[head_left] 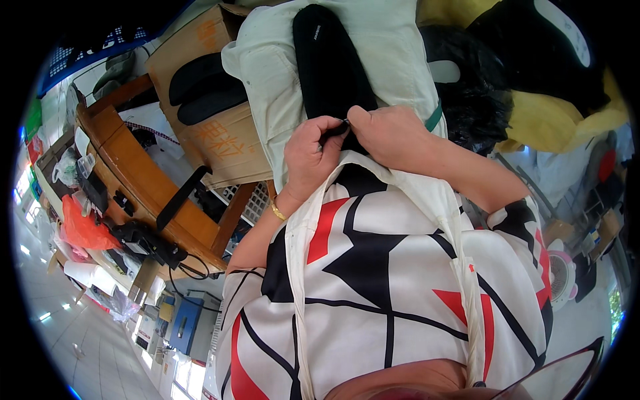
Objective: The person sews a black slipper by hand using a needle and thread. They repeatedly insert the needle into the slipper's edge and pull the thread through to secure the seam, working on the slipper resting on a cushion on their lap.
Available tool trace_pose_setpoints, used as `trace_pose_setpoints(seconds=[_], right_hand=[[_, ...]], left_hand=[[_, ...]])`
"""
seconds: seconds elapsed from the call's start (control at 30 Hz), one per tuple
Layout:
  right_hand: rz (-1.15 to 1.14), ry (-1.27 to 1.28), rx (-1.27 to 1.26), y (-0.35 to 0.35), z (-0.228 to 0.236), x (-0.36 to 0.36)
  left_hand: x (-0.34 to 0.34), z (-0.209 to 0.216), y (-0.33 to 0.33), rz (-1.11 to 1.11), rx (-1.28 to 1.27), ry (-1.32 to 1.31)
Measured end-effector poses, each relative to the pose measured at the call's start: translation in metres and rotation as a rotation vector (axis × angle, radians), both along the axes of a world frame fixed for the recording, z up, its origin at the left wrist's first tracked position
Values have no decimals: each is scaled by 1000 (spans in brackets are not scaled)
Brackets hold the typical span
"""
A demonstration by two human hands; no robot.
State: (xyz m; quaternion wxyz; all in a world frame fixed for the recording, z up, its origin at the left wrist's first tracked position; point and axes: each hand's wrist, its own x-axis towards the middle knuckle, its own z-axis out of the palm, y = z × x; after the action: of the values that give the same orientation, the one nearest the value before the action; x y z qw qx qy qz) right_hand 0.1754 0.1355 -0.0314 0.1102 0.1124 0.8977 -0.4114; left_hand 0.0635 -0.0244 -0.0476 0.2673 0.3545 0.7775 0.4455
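A long black fabric piece (331, 63), rounded at its far end and marked with a small pale label, lies over the white cloth (263, 73) in front of me. At the near end of this piece, my left hand (313, 150) is closed in a pinch on its dark edge. My right hand (390, 137) pinches the same edge just beside it, thumb and fingers pressed together. The fingertips of both hands almost meet, and what exactly lies between them is too small to make out.
Two black shoe-shaped pieces (210, 90) rest on a cardboard box (233, 143) to the left. Beyond it stands a wooden sewing table (147, 170) with bags and small items. A black plastic bag (467, 93) and yellow cloth (553, 120) are at the right. A fan (562, 273) stands farther right.
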Motion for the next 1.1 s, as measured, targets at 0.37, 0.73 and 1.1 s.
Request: trace_pose_setpoints(seconds=[0.37,0.73,1.1], right_hand=[[-307,13,-395,-4,-10,6],[-196,-68,-569,31,4,-18],[-376,382,-273,5,-23,-56]], left_hand=[[-7,5,-4,-135,3,176],[-9,6,-2,-222,136,211],[-9,2,-3,-234,89,92]])
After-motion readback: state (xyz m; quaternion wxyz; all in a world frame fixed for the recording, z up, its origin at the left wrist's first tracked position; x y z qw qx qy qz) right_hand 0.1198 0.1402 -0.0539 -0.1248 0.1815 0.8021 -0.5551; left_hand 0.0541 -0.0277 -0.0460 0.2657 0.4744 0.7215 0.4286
